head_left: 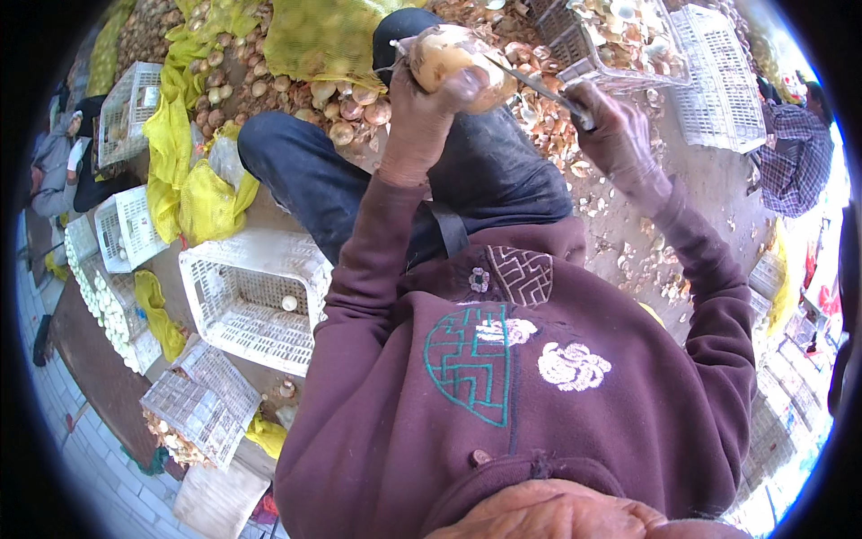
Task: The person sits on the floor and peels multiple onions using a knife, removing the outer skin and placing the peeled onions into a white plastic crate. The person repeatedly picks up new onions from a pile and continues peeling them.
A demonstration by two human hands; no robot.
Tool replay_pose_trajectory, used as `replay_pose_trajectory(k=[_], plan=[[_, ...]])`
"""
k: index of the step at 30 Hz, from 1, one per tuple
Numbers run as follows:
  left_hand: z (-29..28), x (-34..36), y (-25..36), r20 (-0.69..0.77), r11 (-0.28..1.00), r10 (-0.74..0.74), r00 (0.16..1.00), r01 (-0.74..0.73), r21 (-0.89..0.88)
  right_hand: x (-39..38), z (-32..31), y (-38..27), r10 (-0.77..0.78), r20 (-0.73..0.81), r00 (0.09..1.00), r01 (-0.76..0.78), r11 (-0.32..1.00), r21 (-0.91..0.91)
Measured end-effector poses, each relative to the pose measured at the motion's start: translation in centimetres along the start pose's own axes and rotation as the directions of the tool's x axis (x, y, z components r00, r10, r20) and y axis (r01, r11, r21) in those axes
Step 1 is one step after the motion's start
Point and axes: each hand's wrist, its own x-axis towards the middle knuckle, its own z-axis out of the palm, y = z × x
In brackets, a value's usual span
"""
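Observation:
A large yellow-brown onion (446,52) is gripped in my left hand (424,117), above my bent legs. My left thumb presses on its near side, and a dry tip sticks out at its left end. My right hand (620,139) is closed round the handle of a knife (537,85). The blade points left, and its tip lies at the onion's upper right side; whether it cuts into the skin I cannot tell. My fingers behind the onion are hidden.
Unpeeled onions (341,108) lie heaped beyond my knees beside yellow mesh sacks (314,40). Loose skins cover the floor at right, under a crate of peelings (628,36). A white crate (256,346) stands at my left. Other people sit at both sides, one in a checked shirt (804,157).

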Motion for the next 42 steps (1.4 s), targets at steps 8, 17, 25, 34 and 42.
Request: replay_pose_trajectory(k=[8,17,25,34,42], plan=[[-2.7,-0.2,-0.4,0.666,0.415,-0.245,0.705,0.697,-0.585,3.9,-0.8,5.2,-0.408,-0.09,0.908,0.413,0.909,0.045],[-1.2,-1.3,-0.6,0.438,0.676,-0.231,0.869,0.467,-0.57,-1.1,3.7,-2.4,0.263,-0.099,0.96,-0.163,0.809,0.565],[-0.5,1.1,0.8,0.456,0.825,-0.372,0.809,0.513,-0.237,-2.1,4.5,-1.3,0.422,0.36,0.832,-0.429,0.078,0.9],[2.0,5.5,4.4,0.524,0.828,-0.56,0.642,0.414,0.378,2.2,4.9,0.4,0.545,0.055,0.837,-0.316,0.398,0.861],[6.7,4.5,0.2,0.422,0.864,-0.397,0.815,0.487,-0.129,3.3,1.8,3.3,0.519,-0.298,0.801,-0.088,0.595,0.799]])
